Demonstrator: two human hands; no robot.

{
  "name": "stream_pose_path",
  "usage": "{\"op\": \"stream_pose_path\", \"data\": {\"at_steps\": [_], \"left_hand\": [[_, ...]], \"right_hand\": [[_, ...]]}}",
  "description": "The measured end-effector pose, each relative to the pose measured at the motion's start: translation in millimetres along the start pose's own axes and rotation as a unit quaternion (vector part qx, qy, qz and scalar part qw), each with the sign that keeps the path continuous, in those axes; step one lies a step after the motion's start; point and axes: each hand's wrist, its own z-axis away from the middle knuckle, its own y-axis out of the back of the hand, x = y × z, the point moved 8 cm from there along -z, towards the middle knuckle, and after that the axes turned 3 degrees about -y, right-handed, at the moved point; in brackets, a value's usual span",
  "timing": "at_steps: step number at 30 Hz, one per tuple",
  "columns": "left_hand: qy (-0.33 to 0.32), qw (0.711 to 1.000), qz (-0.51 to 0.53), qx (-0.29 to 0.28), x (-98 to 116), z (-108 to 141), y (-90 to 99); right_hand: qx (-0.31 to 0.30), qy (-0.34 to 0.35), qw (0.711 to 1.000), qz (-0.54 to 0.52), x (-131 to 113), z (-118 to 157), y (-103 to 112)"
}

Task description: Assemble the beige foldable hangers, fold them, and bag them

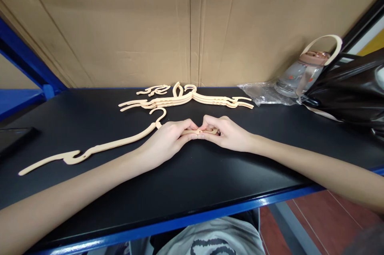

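A cream folding clothes hanger [126,141] lies across the black tabletop, its hook pointing up and its left arm stretched out. My left hand [171,137] is closed on the hanger's right arm near a joint. Facing it, my right hand [226,133] pinches the same arm just past that joint, with a small curved end piece showing beneath the fingers. The fingertips of both hands almost meet. Behind them lies a stack of similar cream hangers [210,98] with their arms spread. Several loose cream hanger pieces [157,89] rest to the left of that stack.
At the back right a clear bottle [303,73] with a handle leans by a crumpled plastic bag [261,94]. A shiny black bag [354,91] stands at the right. A dark flat object [15,141] lies at the left edge. Cardboard [120,27] walls the back.
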Motion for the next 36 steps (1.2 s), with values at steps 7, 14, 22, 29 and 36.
{"op": "stream_pose_path", "data": {"at_steps": [7,14,22,29,36], "left_hand": [[0.021,0.999,0.046,0.011,-6,0,2.2],[0.009,0.999,-0.010,0.033,-10,-2,5.8],[-0.004,0.999,-0.027,0.029,-7,-3,6.3],[-0.021,0.999,-0.035,0.018,-1,-3,4.9],[-0.017,0.999,-0.027,0.000,-4,-1,0.4]], "right_hand": [[0.002,-0.022,0.998,-0.060,6,-4,3],[-0.017,-0.053,0.991,-0.119,12,-6,3],[-0.058,-0.110,0.959,-0.254,20,-7,0],[-0.039,-0.082,0.964,-0.249,18,-10,1],[-0.054,-0.080,0.960,-0.261,13,-8,-1]]}}
